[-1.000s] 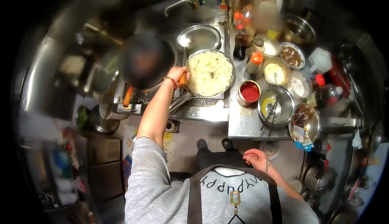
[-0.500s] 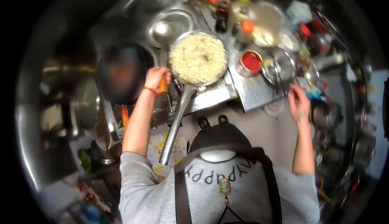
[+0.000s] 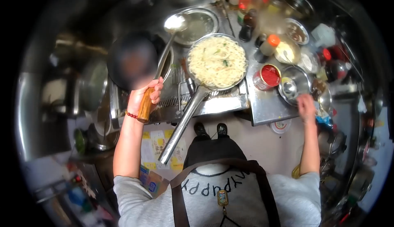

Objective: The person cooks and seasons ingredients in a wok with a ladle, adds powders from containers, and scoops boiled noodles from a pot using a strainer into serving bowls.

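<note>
My left hand point(image 3: 137, 100) is wrapped round the wooden grip of a long metal ladle point(image 3: 167, 49). The ladle's bowl points away from me, over the edge of a round metal basin point(image 3: 209, 17). To the right of that hand sits a long-handled metal pan point(image 3: 184, 122), filled with pale noodles point(image 3: 216, 60) with green bits. My right hand point(image 3: 307, 108) is at the near right side of a metal bowl point(image 3: 294, 83); its fingers are smeared, and contact with the bowl is unclear. An open can of red paste point(image 3: 267, 77) stands left of this bowl.
A dark wok point(image 3: 119, 60), partly blurred, sits on the left of the stove. Sauce bottles point(image 3: 247, 28) and an orange-capped jar point(image 3: 271, 44) crowd the back right. The steel counter's front edge point(image 3: 273, 120) runs below the can.
My left hand has drawn back toward me and left, tilting the ladle. My right hand has moved closer to the metal bowl, and the chopsticks there no longer show. The view has shifted.
</note>
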A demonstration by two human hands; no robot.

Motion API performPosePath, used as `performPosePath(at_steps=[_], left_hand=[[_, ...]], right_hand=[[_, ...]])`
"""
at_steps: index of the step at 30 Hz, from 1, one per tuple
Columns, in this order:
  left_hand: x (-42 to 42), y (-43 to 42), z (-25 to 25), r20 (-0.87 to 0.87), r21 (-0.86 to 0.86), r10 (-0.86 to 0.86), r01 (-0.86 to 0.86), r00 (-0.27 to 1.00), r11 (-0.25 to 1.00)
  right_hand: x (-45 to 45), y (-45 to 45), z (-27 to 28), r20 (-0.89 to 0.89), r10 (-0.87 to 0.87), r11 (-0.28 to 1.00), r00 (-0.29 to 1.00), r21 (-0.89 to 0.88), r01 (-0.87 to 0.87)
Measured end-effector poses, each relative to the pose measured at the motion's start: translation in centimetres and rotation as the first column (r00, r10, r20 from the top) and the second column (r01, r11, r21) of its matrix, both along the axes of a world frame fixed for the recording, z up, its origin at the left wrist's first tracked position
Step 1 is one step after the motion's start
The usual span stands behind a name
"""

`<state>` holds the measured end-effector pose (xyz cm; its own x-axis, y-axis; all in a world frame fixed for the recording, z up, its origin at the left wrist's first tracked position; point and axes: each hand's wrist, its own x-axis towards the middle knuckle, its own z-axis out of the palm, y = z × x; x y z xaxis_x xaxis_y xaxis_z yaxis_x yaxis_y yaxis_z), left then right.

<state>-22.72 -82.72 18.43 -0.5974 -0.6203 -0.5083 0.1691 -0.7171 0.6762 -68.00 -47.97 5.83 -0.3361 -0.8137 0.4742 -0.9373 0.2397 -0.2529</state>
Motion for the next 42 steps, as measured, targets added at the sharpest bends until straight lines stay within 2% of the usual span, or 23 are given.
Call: performPosePath(at_steps=[2,4,6,8,9,10,12,14,17,18,20,21,24,26,28,29,32,33,34,36,38,40,42], left_hand=[[1.9,1.3,1.3,0.048,-0.022,-0.011,0.012,0.999,1.000],[4.0,2.5,2.6,-0.016,0.005,-0.039,0.039,0.999,0.999],[6.7,3.3,2.9,-0.083,0.062,-0.065,0.070,0.994,0.996],[9.0,4.1,3.0,-0.119,0.113,-0.046,0.059,0.992,0.992],[10.2,4.5,3.0,-0.130,0.115,-0.051,0.066,0.990,0.991],[11.4,4.7,3.1,-0.142,0.112,-0.059,0.075,0.988,0.991],[13.7,5.3,3.7,-0.102,0.097,-0.061,0.071,0.993,0.993],[16.4,5.3,4.0,-0.104,0.070,-0.080,0.088,0.991,0.994],[21.1,3.3,4.7,-0.065,0.036,-0.139,0.142,0.988,0.989],[22.7,2.4,4.7,-0.063,0.030,-0.160,0.162,0.985,0.986],[25.9,0.2,4.8,-0.049,0.020,-0.199,0.200,0.979,0.980],[27.2,-0.6,4.7,-0.041,0.013,-0.211,0.212,0.977,0.977],[31.1,-3.5,3.9,-0.053,-0.011,-0.254,0.253,0.966,0.967],[33.7,-5.5,3.6,-0.067,-0.016,-0.253,0.252,0.965,0.968],[35.9,-6.8,3.3,-0.068,0.014,-0.247,0.249,0.967,0.968],[36.8,-7.5,3.0,-0.064,0.023,-0.251,0.253,0.966,0.967],[38.8,-9.1,2.3,-0.060,0.030,-0.268,0.270,0.961,0.962],[39.0,-9.5,2.0,-0.064,0.033,-0.260,0.263,0.963,0.964],[39.2,-9.9,1.8,-0.069,0.034,-0.249,0.252,0.966,0.967],[39.6,-10.3,1.2,-0.087,0.045,-0.250,0.255,0.964,0.966],[39.8,-10.6,0.3,-0.122,0.071,-0.254,0.264,0.959,0.962],[39.3,-10.7,0.6,-0.059,0.045,-0.239,0.242,0.969,0.969],[39.0,-10.9,0.9,-0.017,0.056,-0.201,0.202,0.979,0.978]], right_hand=[[0.3,0.3,2.8,0.357,-0.009,0.899,0.934,-0.406,0.163],[4.8,-1.8,9.6,0.612,0.136,0.753,0.779,-0.575,0.319],[9.3,-6.7,13.4,0.585,0.279,0.748,0.762,-0.630,0.209],[14.5,-13.6,14.3,0.585,0.513,0.739,0.629,-0.674,0.024],[17.4,-17.3,14.4,0.636,0.569,0.761,0.522,-0.647,-0.042],[19.4,-21.1,12.9,0.603,0.652,0.726,0.460,-0.672,-0.149],[24.3,-27.5,10.8,0.432,0.601,0.746,0.672,-0.605,-0.278],[28.6,-32.0,8.7,0.302,0.536,0.773,0.789,-0.552,-0.314],[34.5,-36.4,6.4,0.189,0.540,0.752,0.820,-0.547,-0.369],[36.4,-37.2,6.2,0.177,0.569,0.726,0.803,-0.566,-0.390],[39.6,-38.2,6.1,0.233,0.557,0.784,0.797,-0.464,-0.412],[40.8,-39.0,6.0,0.236,0.539,0.791,0.809,-0.472,-0.389],[44.9,-42.0,5.2,0.451,0.462,0.853,0.764,-0.461,-0.244],[47.1,-42.8,5.1,0.370,0.434,0.876,0.821,-0.385,-0.290],[48.8,-43.0,5.1,0.523,0.416,0.892,0.744,-0.392,-0.223],[48.7,-44.1,3.9,0.433,0.400,0.877,0.808,-0.438,-0.199],[52.1,-45.4,4.0,0.522,0.318,0.932,0.792,-0.327,-0.159],[52.8,-45.7,3.7,0.346,0.394,0.893,0.851,-0.362,-0.267],[53.1,-45.6,3.5,0.372,0.435,0.892,0.820,-0.302,-0.336],[52.9,-45.6,3.6,0.420,0.344,0.934,0.840,-0.245,-0.260],[53.3,-46.5,3.3,0.396,0.368,0.918,0.841,-0.298,-0.261],[53.9,-46.8,2.5,0.418,0.410,0.899,0.811,-0.336,-0.282],[53.0,-45.8,2.6,0.455,0.400,0.916,0.796,-0.239,-0.323]])
